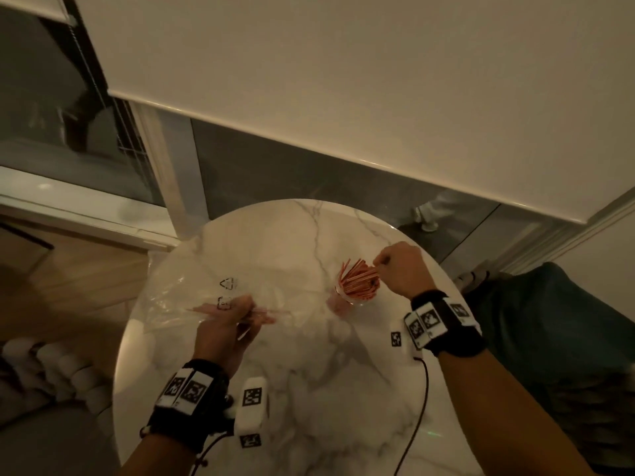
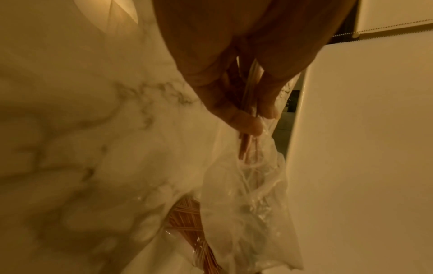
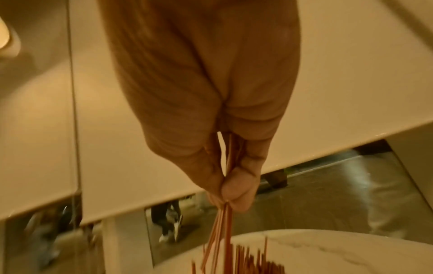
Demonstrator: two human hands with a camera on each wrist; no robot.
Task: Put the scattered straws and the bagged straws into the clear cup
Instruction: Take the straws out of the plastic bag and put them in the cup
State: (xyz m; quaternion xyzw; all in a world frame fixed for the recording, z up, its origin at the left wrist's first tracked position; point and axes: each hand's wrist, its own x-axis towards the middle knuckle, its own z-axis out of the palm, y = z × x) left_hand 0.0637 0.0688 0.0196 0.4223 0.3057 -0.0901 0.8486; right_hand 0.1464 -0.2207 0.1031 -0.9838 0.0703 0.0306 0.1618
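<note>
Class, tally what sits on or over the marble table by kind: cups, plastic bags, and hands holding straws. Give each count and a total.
Clear cup, full of striped straws: 1
Plastic bag: 1
Hands holding straws: 2, the left hand and the right hand
Total: 4

Dim warm indoor light, wrist views amber and motion-blurred, edges bent, source perhaps overhead

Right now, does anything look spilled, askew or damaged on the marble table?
Nothing spilled or damaged. The straws fan out unevenly in the clear cup; the right hand pinches a few above it, the left hand grips the plastic bag.
</note>
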